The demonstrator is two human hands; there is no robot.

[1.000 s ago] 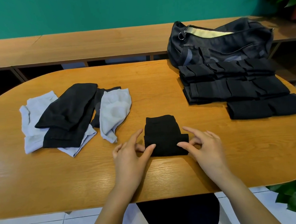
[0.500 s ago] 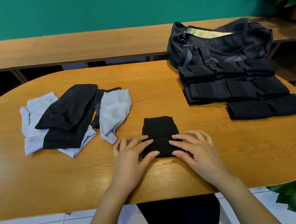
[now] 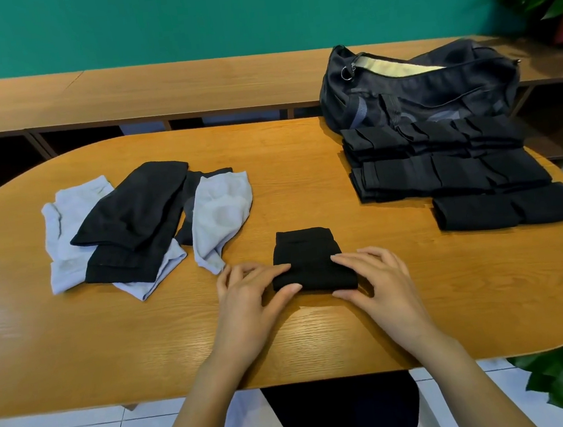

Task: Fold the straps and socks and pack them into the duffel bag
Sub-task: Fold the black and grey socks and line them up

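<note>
On the near middle of the oval wooden table point(image 3: 437, 308), your work sits between your two hands. Far right, the dark duffel bag point(image 3: 433, 92) lies on its side at the table's back edge with its zip open on a pale lining. Just in front of it, and touching it, are two rows of folded black straps point(image 3: 441, 170), with a shorter folded black bundle point(image 3: 510, 213) nearer you. Well apart on the left is the loose sock pile point(image 3: 126, 228), black socks lying over pale grey ones. The folded black sock point(image 3: 307, 262) is a compact, squarish packet with its thicker folded edge towards you. Your left hand point(image 3: 247, 302) holds its left end and your right hand point(image 3: 385, 286) its right end. On each hand the fingers point(image 3: 271, 269) lie close together and nearly straight, forefinger tip on top of the sock, while the thumb presses against the near edge, so you pinch the fold from both sides.
</note>
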